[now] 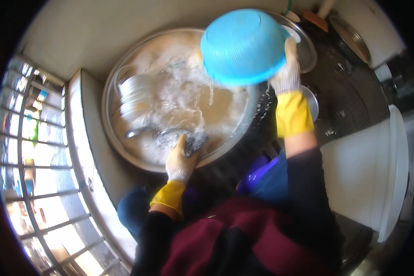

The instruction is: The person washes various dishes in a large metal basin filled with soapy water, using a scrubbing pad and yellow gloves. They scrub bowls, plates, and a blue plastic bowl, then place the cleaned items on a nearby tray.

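My right hand (285, 70), in a whitish knit glove over a yellow rubber one, grips the rim of a blue plastic basket (243, 46). The basket is tilted, its ribbed outside towards me, and water drips from it over a large round metal basin (109, 129). My left hand (182, 157), gloved alike, holds a grey scouring pad (195, 141) at the basin's near side. Cloudy, foamy water fills the basin. A stack of white dishes (135, 98) lies on its side at the left, and a metal utensil (137, 132) pokes out below it.
Behind the basket is a smaller metal basin (308, 51). A metal bowl (309, 103) sits on the wet dark floor beside my right forearm. A large white plastic tub (362, 172) stands at the right. A barred window (45, 165) and its ledge border the left; a round pan (350, 39) leans at the upper right.
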Tool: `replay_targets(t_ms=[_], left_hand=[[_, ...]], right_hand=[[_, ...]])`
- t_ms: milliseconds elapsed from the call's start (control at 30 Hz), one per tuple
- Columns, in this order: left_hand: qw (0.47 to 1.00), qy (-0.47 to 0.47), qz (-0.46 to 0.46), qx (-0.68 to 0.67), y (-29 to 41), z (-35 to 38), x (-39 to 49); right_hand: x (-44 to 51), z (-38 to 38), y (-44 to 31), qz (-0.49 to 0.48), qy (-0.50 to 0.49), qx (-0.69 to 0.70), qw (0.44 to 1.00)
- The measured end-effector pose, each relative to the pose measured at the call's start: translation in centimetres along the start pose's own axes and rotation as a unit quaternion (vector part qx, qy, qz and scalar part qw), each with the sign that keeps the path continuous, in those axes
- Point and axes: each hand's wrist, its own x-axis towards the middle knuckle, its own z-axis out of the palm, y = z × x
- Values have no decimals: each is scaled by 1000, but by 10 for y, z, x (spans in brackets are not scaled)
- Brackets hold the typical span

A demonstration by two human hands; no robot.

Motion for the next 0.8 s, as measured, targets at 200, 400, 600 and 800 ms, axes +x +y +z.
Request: replay_targets(t_ms=[200,400,600,800], left_hand=[[997,35,-11,63,16,10,0],[996,56,17,70,6,21,0],[997,59,-16,52,-1,32,1],[995,77,14,64,5,32,2]], right_hand=[[54,-148,-62,147,207,-544,800],[-59,-275,-42,377,168,-705,577],[-80,-304,25,439,91,-813,371],[-60,-301,35,454,184,-796,354]])
